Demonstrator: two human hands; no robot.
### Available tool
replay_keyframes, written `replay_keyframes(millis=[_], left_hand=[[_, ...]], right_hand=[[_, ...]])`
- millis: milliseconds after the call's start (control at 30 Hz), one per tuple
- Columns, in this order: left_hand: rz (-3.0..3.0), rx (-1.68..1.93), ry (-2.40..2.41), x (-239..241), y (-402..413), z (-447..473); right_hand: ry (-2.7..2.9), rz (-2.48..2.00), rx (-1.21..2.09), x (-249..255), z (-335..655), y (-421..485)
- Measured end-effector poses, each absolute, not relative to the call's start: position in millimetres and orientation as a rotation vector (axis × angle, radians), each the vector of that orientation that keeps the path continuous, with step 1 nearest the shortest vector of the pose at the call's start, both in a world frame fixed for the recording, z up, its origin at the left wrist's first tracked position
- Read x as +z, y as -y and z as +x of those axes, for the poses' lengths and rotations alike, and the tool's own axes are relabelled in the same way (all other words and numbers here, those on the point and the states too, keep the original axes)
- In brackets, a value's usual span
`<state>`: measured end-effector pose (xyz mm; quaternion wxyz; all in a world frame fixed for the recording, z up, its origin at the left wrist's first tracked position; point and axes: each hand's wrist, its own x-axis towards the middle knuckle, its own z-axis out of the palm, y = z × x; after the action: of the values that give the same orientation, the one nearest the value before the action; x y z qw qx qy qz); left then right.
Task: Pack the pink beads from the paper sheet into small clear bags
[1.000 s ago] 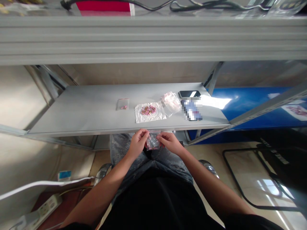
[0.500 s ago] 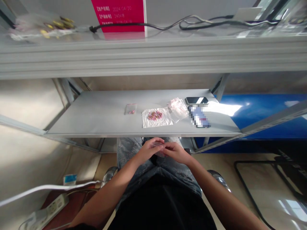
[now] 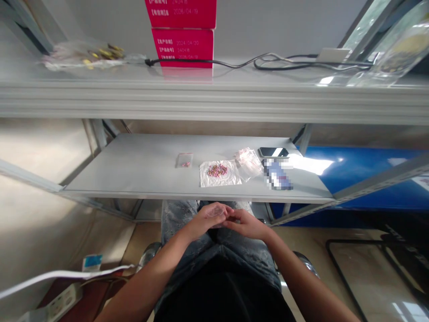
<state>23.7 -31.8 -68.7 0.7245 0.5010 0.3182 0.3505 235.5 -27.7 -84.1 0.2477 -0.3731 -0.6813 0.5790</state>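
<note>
We see one clear, shiny bag (image 3: 216,211) held in the fingers of the left hand (image 3: 205,221), below the front edge of the bench (image 3: 147,167); its lower part is hidden, and we cannot tell whether the right hand's fingers (image 3: 234,225) grip it. One bead cluster (image 3: 217,170) lies on one white sheet (image 3: 206,180).

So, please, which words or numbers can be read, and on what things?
"240418": upper red box, cut at top.
"2026/04/19": upper red box.
"2024/04/20": lower red box.
"240418": lower red box.
"2026/04/19": lower red box, partly behind cable.
Chinese characters beside them: blurred.
White lettering, black item: unreadable.
</note>
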Motion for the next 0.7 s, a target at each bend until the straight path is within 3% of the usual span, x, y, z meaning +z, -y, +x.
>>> replay_keyframes(millis=[167,400,567,700], left_hand=[[1.153,0.988,-0.731,-46,12,7],[1.512,1.216,-1.004,-14,-50,-12],[2.054,1.221,-1.389,-36,-77,-7],[2.208,1.137,-1.426,-61,-81,-4]], right_hand=[[1.804,-1.039,1.395,-52,246,-2],[2.033,-1.465,0.542,-37,218,-67],[2.11,-1.744,0.27,-47,189,-79],[2.112,-1.766,0.261,-50,181,-79]])
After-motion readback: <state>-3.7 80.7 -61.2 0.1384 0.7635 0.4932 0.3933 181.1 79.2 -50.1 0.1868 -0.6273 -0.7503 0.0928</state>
